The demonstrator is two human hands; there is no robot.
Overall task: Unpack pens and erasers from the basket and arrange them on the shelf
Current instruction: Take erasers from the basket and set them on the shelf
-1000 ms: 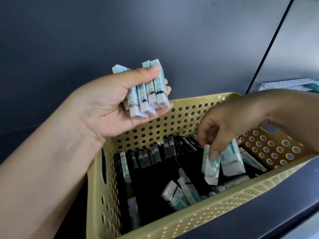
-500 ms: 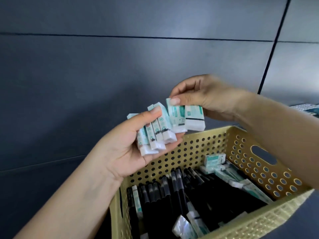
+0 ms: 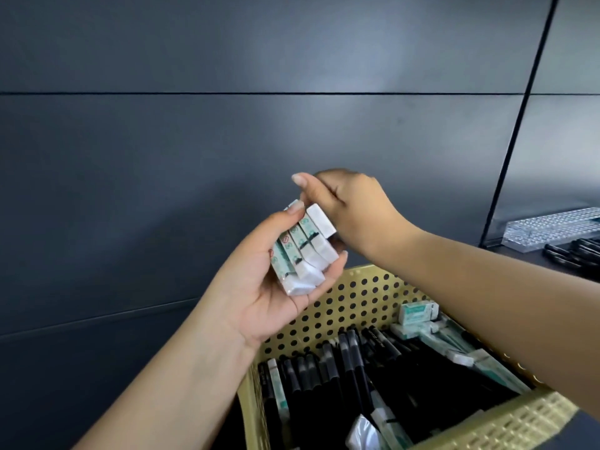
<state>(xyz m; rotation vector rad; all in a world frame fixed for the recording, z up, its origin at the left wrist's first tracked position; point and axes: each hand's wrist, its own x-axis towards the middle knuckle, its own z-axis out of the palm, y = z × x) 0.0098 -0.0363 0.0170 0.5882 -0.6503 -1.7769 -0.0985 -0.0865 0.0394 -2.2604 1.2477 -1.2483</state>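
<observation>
My left hand [image 3: 256, 293] grips a fanned stack of white erasers in green-and-white sleeves [image 3: 300, 251], held above the yellow perforated basket [image 3: 354, 284]. My right hand [image 3: 354, 212] is against the top of that stack. Its curled fingers hold one more eraser [image 3: 321, 220] onto the stack's right side, and its thumb points up. Inside the basket lie several black pens [image 3: 350, 368] side by side and more loose erasers [image 3: 417, 312] along the right wall and front.
A dark blue panelled wall fills the background. At the far right a shelf surface carries a clear pack of small items [image 3: 552, 230] and some black-handled objects [image 3: 574, 254]. My right forearm crosses over the basket's right side.
My right hand lifted erasers out of the basket and brought them up to the stack in my left hand. The view tilted up, so the basket now sits lower in the frame.
</observation>
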